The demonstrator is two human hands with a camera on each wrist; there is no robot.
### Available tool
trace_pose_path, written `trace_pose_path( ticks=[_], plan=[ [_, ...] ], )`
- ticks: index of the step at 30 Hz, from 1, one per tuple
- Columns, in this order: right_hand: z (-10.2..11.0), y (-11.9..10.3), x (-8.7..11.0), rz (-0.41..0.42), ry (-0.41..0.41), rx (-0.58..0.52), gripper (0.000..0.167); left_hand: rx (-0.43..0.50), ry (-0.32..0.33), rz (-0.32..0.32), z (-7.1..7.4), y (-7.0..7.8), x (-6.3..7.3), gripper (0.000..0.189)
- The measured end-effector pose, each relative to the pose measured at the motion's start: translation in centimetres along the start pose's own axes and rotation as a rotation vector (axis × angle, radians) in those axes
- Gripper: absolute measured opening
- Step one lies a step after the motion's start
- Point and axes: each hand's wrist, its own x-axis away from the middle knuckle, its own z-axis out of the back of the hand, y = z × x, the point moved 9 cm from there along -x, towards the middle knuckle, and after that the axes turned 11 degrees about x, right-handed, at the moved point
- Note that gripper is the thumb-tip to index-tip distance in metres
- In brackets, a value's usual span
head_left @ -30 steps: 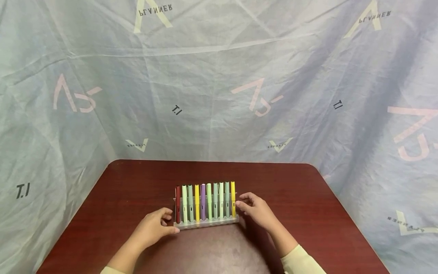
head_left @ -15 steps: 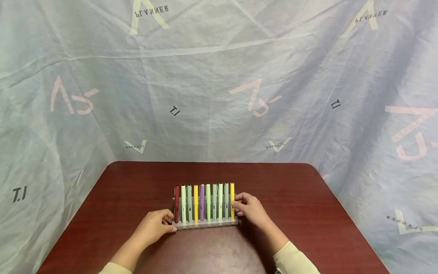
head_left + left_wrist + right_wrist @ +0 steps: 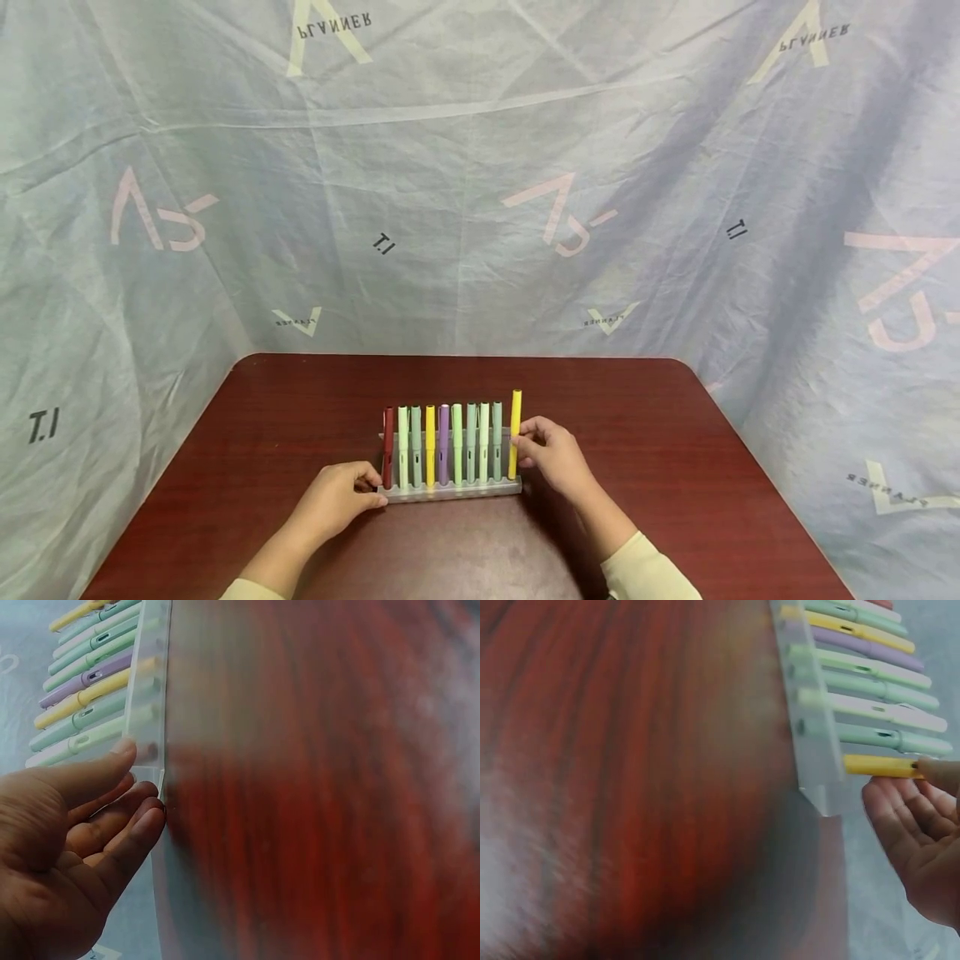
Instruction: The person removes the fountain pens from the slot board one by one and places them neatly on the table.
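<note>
A clear pen stand [image 3: 450, 495] stands on the table with a row of upright pens in several colours. At its right end, my right hand [image 3: 557, 457] pinches a yellow pen [image 3: 516, 410] between thumb and fingers. This pen tilts slightly right and rises higher than the others; in the right wrist view, the yellow pen's lower end [image 3: 874, 766] shows just above the stand's front ledge [image 3: 810, 735]. My left hand [image 3: 337, 498] grips the stand's left end, thumb at the front corner, beside a dark red pen [image 3: 387, 450].
Between the two end pens stand light green, grey-green and white-green pens, a second yellow pen [image 3: 430, 446] and a purple pen [image 3: 444, 446]. The dark red wooden table [image 3: 300, 392] extends around the stand. A grey printed cloth [image 3: 465, 275] hangs behind and at both sides.
My right hand has moved in to the right-end yellow pen, taken hold of it and raised it a little, tilting its top right. My left hand has closed in on the stand's left end.
</note>
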Motion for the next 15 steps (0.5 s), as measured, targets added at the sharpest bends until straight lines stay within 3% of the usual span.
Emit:
trace_pose_path(
  ticks=[6, 15],
  plan=[
    [2.0, -0.2, -0.5, -0.013, 0.025, -0.141, 0.017, -0.005, -0.003, -0.02, -0.1, 0.1, 0.0, 0.015],
    [1.7, 2.7, -0.5, -0.117, -0.123, -0.136, 0.025, -0.033, 0.002, -0.02, 0.1, 0.3, 0.0, 0.016]
  ],
)
